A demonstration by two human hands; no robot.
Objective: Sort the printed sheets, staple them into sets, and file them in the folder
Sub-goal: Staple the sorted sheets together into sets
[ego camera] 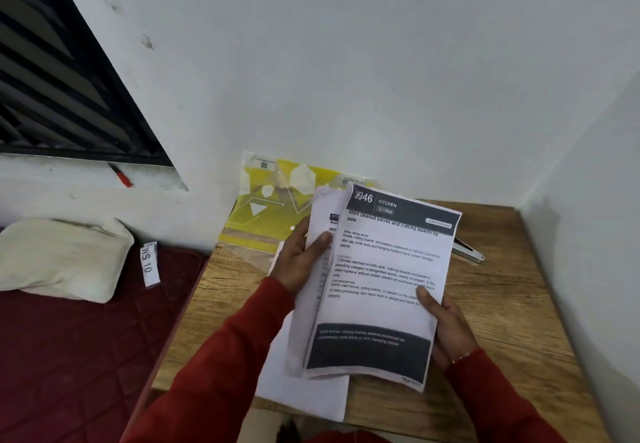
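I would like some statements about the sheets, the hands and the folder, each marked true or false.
1. Both hands hold printed sheets. True: the left hand grips their left edge, the right hand the lower right edge.
2. The top sheet is headed "KITCHEN". True.
3. The yellow folder lies on the red mattress. False: it leans on the wall at the far edge of the wooden table.
4. The right hand grips a stapler. False: it holds only sheets.
5. More white sheets lie on the table below the held ones. True.
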